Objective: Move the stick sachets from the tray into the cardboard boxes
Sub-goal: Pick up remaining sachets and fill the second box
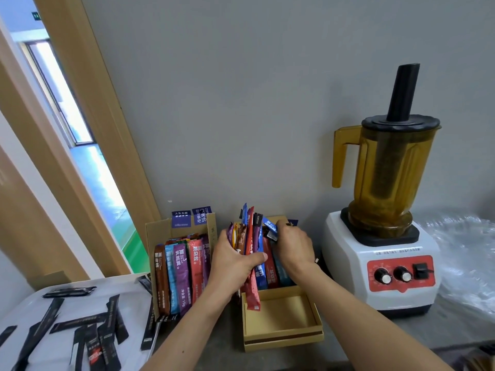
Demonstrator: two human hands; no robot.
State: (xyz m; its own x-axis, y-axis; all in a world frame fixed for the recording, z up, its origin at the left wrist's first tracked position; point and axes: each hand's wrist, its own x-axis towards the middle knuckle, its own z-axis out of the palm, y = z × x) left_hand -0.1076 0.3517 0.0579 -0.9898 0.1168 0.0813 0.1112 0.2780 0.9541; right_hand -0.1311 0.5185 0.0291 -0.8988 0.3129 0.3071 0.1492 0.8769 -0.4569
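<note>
My left hand [233, 259] grips a bundle of coloured stick sachets [249, 236], held upright over the right cardboard box [284, 328]. My right hand [293, 246] reaches into the back of that box and pinches a blue sachet [270, 227] at the top of the bundle. More sachets [276, 266] stand inside the box behind my hands. The left cardboard box [158, 231] holds a row of coloured sachets [182, 274] standing upright. A white tray [32, 301] at the lower left carries several black stick sachets [80, 325] lying scattered.
A blender [383, 236] with an amber jug and white base stands right of the boxes against the grey wall. Crumpled clear plastic [466, 253] lies at the far right. A wooden door frame [88, 145] rises at the left.
</note>
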